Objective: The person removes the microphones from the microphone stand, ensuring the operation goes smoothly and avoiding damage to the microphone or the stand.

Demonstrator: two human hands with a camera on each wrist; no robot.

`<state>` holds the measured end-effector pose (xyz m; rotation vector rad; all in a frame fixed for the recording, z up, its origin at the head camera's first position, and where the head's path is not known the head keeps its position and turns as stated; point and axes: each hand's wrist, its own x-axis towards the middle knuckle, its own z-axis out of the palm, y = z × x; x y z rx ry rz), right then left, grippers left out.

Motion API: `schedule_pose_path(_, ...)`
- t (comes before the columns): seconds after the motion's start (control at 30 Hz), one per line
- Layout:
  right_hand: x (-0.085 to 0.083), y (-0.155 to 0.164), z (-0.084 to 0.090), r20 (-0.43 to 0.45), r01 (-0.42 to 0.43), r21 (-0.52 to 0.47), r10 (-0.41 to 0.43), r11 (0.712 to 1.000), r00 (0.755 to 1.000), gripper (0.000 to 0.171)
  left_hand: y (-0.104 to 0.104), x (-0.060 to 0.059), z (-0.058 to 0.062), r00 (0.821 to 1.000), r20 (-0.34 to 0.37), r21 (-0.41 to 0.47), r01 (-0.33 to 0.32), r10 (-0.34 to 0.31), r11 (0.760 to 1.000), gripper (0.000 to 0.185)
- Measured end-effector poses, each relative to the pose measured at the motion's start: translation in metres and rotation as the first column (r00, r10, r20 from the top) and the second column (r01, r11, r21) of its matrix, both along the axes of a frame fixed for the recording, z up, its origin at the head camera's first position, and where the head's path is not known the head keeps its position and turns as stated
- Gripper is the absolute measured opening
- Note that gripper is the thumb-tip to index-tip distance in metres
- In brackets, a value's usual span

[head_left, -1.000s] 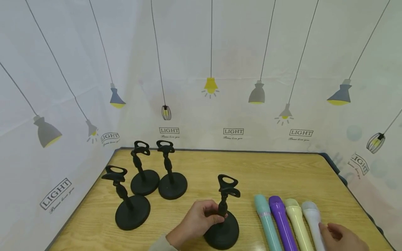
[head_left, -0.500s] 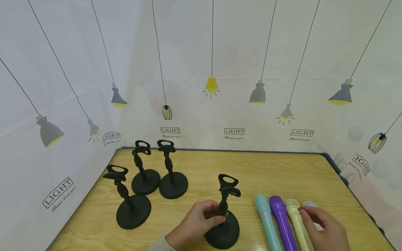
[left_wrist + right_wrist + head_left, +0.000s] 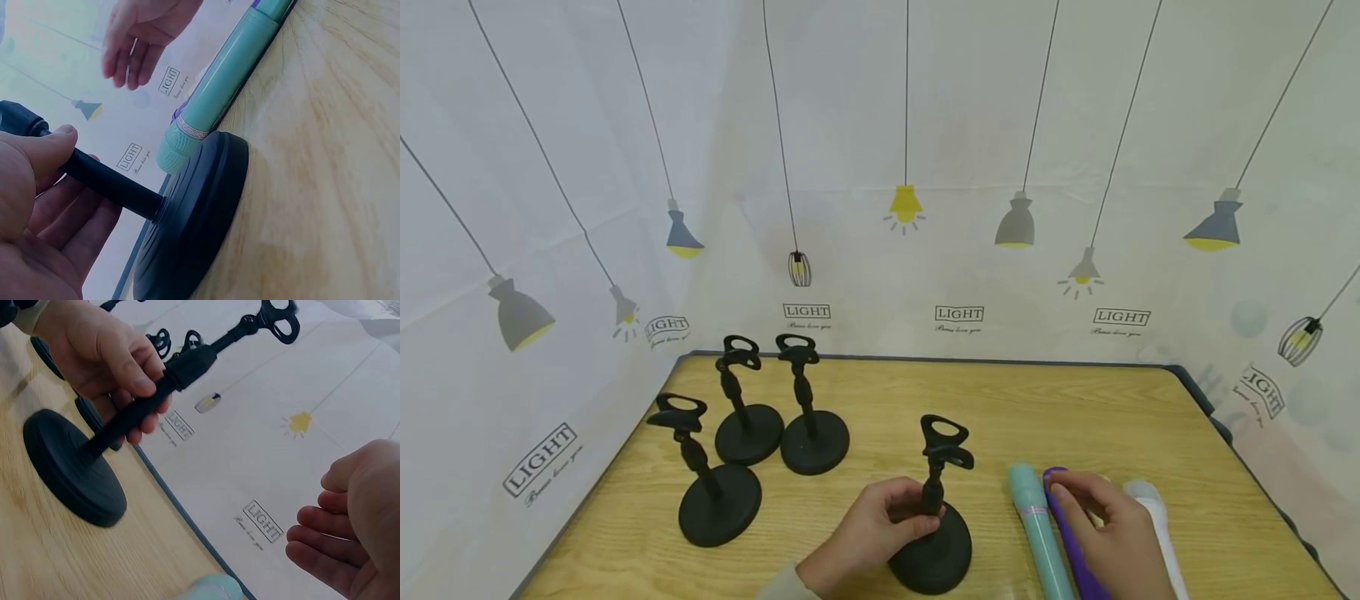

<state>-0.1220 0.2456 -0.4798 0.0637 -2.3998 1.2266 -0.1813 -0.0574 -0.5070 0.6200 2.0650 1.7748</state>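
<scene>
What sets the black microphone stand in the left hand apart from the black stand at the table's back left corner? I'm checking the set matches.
The held black round-based stand sits near the front edge, its stem gripped by the left hand; the back-corner black stand is untouched. The held one stands alone beside the teal microphone; the corner one stands close beside another stand. Both are upright, with empty clips and the same shape.
</scene>
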Motion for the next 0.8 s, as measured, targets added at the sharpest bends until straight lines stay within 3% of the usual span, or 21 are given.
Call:
schedule_pose_path(0.2, -0.006, -0.025, 0.006, 0.001, -0.091, -0.051, 0.091, 0.995, 0.996, 0.016, 0.0, 0.0, -0.001, 1.0, 0.013, 0.014, -0.008, 0.008, 1.0, 0.019)
schedule_pose_path(0.37, -0.012, -0.044, 0.005, -0.1, -0.206, -0.049, 0.2, 0.977, 0.975, 0.018, 0.001, 0.0, -0.002, 1.0, 0.023, 0.022, -0.011, 0.011, 1.0, 0.018)
schedule_pose_path(0.47, -0.015, -0.054, 0.006, -0.141, -0.278, -0.051, 0.268, 0.959, 0.953, 0.019, 0.0, 0.0, -0.002, 1.0, 0.027, 0.02, -0.015, 0.014, 1.0, 0.018)
schedule_pose_path(0.8, -0.017, -0.086, 0.008, -0.124, -0.406, -0.164, 0.389, 0.899, 0.913, 0.025, -0.001, 0.0, -0.004, 1.0, 0.017, 0.025, -0.011, 0.011, 1.0, 0.022)
